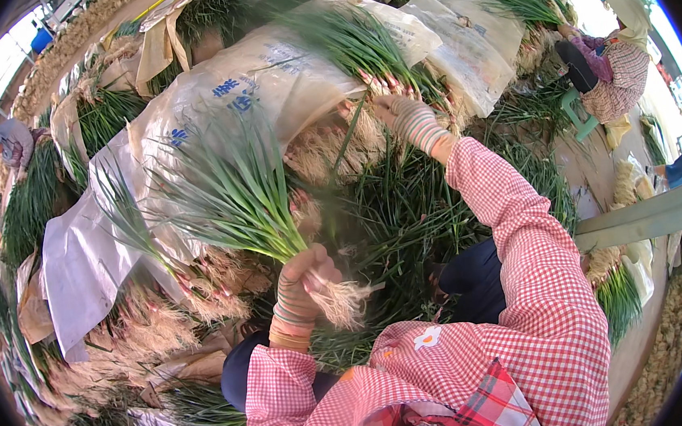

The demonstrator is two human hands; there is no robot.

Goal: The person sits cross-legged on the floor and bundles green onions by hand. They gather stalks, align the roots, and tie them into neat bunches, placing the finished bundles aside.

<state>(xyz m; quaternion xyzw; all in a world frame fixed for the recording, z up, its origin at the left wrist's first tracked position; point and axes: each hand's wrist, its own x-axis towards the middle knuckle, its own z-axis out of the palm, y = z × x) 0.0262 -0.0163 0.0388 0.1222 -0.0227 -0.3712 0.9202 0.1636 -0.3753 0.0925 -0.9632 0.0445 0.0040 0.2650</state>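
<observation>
My left hand (301, 283), in a striped fingerless covering, grips a bunch of spring onions (255, 202) just above the roots. The green leaves fan up and left, and the pale roots (343, 304) hang out to the right of the fist. Farther up, my right hand (402, 113) touches the reddish-white bases of another spring onion bunch (357, 47), which lies on a plastic sheet (300, 89). Its fingertips are partly hidden among the stems, so their grip is unclear. A few loose spring onions (179, 276) lie left of my left hand.
Rooty onion piles (143, 315) line the sheet's near edge. Loose green leaves (407, 207) cover the ground between my knees. At the right, a person (614, 67) sits by a green stool (578, 113), near a pale post (639, 217). Another person (12, 141) is at the far left.
</observation>
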